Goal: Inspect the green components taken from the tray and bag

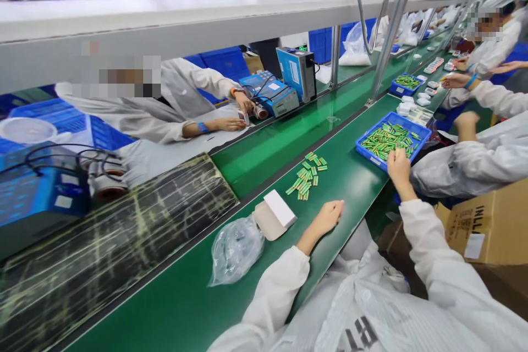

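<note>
My left hand (329,216) rests on the green conveyor belt (185,297), its fingers curled loosely and nothing visible in them. It lies just right of a small white box (275,213) with its lid up. My right hand (398,165) reaches to the near edge of a blue tray (368,157) full of small green parts, its fingers bent down into the tray; what they hold is hidden. A loose pile of the same green parts (307,175) lies on the belt between the box and the tray.
A crumpled clear plastic bag (235,250) lies left of the box. A cardboard carton (490,225) stands at my right. Co-workers in white sit across and along the belt, with blue machines (276,93), a second blue tray (406,84) and white parts further down.
</note>
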A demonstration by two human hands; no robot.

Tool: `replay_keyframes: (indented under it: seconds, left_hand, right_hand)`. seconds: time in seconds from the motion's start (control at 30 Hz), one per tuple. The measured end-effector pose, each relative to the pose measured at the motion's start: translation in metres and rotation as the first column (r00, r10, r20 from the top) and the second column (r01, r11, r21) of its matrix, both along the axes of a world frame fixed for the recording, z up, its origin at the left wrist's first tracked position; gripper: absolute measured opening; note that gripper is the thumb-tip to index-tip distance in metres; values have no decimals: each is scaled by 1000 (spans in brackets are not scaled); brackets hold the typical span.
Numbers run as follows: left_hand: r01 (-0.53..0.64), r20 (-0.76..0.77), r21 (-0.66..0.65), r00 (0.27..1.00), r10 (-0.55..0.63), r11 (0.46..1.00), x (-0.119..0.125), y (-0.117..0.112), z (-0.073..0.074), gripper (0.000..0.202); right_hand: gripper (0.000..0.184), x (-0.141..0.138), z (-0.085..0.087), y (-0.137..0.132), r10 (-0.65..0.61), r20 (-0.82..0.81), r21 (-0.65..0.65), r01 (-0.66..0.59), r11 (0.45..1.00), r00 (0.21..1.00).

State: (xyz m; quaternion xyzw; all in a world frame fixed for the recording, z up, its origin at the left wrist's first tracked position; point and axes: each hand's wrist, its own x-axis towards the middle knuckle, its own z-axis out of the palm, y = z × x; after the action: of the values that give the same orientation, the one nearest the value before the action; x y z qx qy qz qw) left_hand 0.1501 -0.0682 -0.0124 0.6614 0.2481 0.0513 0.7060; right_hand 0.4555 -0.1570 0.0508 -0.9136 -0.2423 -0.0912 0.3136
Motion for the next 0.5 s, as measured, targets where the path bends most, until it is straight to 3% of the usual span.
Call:
replay_keyframes:
  seconds: [0.07, 0.13, 0.3, 0.5]
  left_hand:
    - [34, 30, -25, 999, -33, 999, 16, -7, 2, 61]
    - [44, 53, -59, 998, -41, 997, 31, -13, 2, 60]
    - [-42, 99, -163, 993, 58, 986, 43, -19, -13, 59]
    - [-119, 106, -217, 984, 145, 969, 35, -15, -24, 61]
  right_hand:
    - [26, 36, 5, -5, -9, 12, -187, 11, 982, 1000]
    - [27, 44, 1, -5, 42, -2, -275, -41, 961, 999]
    - [33, 10, -23, 1, 126, 183, -423, -38, 905, 975]
    - [30, -46, -36, 12, 260, 194, -376, -173, 910, 946]
